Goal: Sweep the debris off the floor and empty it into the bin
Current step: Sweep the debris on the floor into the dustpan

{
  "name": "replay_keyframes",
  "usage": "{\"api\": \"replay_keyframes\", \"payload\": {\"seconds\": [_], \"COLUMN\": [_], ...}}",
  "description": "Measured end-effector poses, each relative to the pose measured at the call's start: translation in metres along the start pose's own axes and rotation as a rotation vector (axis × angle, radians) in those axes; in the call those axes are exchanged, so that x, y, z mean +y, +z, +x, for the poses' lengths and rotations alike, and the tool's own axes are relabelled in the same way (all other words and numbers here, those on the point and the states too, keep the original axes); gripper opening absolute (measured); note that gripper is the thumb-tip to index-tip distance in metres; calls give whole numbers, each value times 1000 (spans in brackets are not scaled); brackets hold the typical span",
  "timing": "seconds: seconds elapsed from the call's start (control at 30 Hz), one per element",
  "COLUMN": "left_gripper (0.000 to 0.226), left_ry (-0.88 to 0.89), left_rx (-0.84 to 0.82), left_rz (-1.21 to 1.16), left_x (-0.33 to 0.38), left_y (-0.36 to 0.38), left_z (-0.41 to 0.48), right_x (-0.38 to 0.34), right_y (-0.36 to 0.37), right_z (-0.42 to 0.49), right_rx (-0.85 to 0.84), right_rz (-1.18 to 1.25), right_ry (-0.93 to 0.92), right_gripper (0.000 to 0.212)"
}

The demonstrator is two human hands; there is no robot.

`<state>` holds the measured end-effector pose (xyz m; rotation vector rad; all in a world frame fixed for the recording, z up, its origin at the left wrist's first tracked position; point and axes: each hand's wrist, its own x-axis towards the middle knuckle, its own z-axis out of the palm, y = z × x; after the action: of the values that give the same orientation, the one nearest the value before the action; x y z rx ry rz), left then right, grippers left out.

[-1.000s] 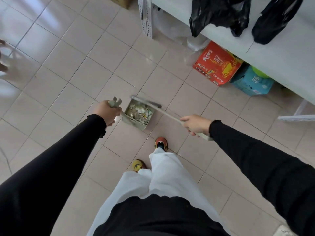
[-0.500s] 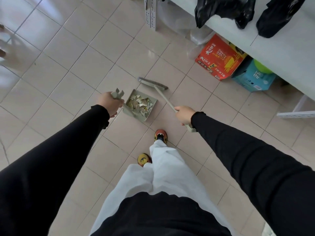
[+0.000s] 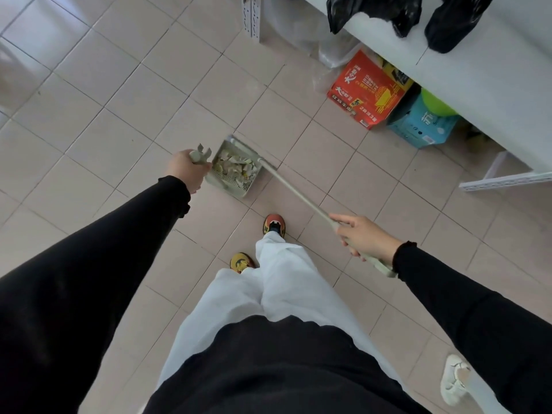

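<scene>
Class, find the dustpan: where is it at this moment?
In the head view, the dustpan is left of centre, just right of the left hand that grips its handle, with the head of the broom along its far edge.

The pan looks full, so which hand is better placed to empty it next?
Left: the left hand grips the dustpan holding the debris; the right hand only holds the broom. No bin shows.

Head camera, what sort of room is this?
Probably a storeroom or utility room: pale tiled floor, a white slotted-steel shelf carrying black plastic bags, and a red carton and blue carton stowed beneath it.
</scene>
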<state>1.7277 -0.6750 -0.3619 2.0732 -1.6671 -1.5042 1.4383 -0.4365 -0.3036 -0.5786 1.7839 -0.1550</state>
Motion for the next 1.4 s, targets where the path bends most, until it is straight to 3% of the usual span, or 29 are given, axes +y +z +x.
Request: {"api": "replay_keyframes", "payload": {"seconds": [0.33, 0.57, 0.8, 1.03, 1.2, 1.4], "left_gripper": [19, 14, 8, 7, 7, 12], "left_ry": [-50, -184, -269, -301, -304, -308], "left_rx": [62, 117, 135, 133, 152, 132], "left_rz": [-108, -179, -171, -173, -198, -204], "left_x": [-47, -38, -35, -39, -46, -65], "left_y": [21, 83, 143, 174, 186, 186], "left_z": [-89, -150, -199, -219, -230, -244], "right_x": [26, -6, -19, 86, 134, 160], "right_y": [-45, -93, -105, -78, -94, -103], "right_z": [37, 124, 165, 94, 6, -58], "right_rx": [125, 122, 46, -170, -264, -253], "right_rz": [92, -99, -386, -642, -348, -355], "right_ry": [-45, -85, -125, -113, -16, -104], "right_gripper": [52, 54, 39, 33, 47, 49]}}
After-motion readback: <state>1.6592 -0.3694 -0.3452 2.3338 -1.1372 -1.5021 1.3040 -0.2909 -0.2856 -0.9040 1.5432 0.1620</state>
